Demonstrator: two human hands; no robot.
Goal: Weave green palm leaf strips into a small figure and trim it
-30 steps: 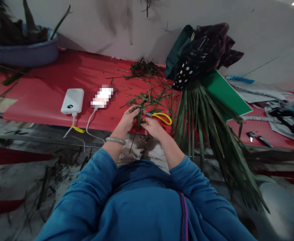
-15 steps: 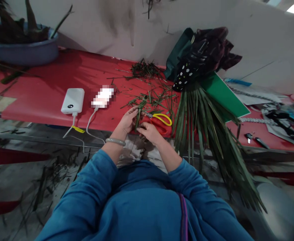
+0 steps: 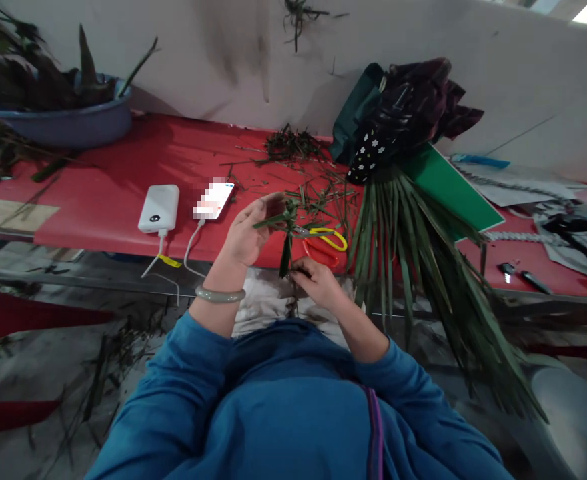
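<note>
My left hand [image 3: 246, 233] is raised above the red table's [image 3: 123, 173] front edge, fingers curled round the top of a folded green leaf strip [image 3: 286, 240]. My right hand [image 3: 314, 280] pinches the strip's lower end, close to my body. Yellow-handled scissors [image 3: 323, 239] lie on the table just right of my hands. Cut leaf scraps [image 3: 318, 197] lie scattered behind them. A grey bangle [image 3: 220, 294] is on my left wrist.
A bundle of long green palm leaves [image 3: 413, 267] hangs over the table edge at right, under a dark bag [image 3: 398, 113]. A white power bank [image 3: 160, 209] and a phone [image 3: 214, 199] with cables lie left. A blue basin [image 3: 68, 120] of leaves stands far left. Scraps litter the floor.
My left hand has lifted the leaf strip's top up off the table. My right hand has slid down toward me along the strip. The view shifted slightly left.
</note>
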